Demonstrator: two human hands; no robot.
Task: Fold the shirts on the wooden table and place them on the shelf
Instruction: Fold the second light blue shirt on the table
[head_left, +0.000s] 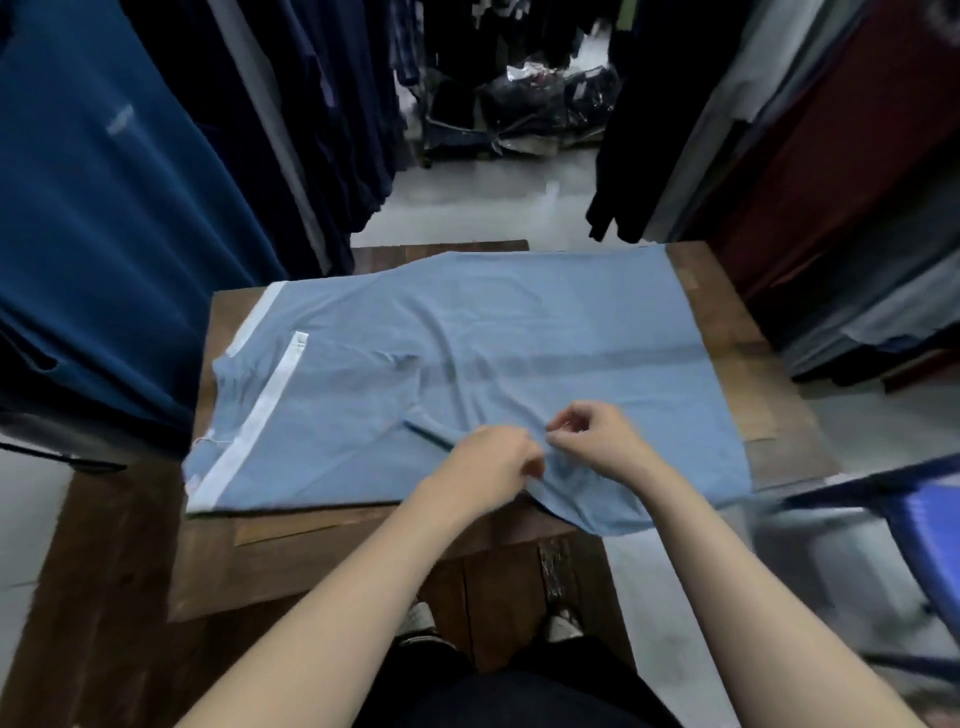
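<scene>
shirt and hands meet near the front edge of the wooden table (737, 338). the light blue shirt (519, 332) lies spread flat over most of the table top, with its long side running from left to right. a white band (262, 410) crosses it close to its left end. the left hand (493, 460) and the right hand (597, 441) are close together on the near middle part of the shirt, almost touching each other. both hands have curled fingers. the right hand pinches a small ridge of cloth between thumb and fingertips, and the left hand nips the same ridge from the other side, its back turned up to the camera. just below the hands a part of the shirt hangs a little over the front edge of the table. most of the shirt lies beyond the hands and to their left and right, and it shows soft wrinkles around the pinched place. hanging clothes (104, 234) in dark blue stand to the left of the table, and more garments hang on the right. a blue plastic chair (914, 514) is at the right, near the table corner, and it is blurred. bags (540, 114) of packed clothing lie on the pale floor (467, 208) well behind the table.
</scene>
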